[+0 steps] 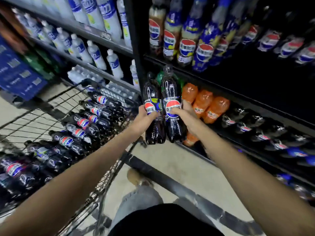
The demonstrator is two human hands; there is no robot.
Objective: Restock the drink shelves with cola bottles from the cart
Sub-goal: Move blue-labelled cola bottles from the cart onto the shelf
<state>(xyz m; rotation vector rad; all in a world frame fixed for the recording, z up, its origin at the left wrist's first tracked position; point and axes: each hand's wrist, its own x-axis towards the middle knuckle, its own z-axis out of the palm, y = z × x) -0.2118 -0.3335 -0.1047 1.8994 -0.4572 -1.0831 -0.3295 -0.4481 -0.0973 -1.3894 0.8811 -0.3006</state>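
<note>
Black wire cart (51, 106) at my left holds the stock of cola bottles (81, 123) lying in rows. My left hand (144, 116) grips one upright bottle (152, 97) round its label, touching the second bottle (171, 92) that my right hand (181, 114) wraps likewise. I judge both should swing right past the orange bottles (204, 104) and go base-first into the cola row (243, 128) on the lower shelf (196, 151), labels outward.

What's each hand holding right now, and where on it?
Left hand grips the left bottle at its label; right hand grips the right bottle at its label.
</note>
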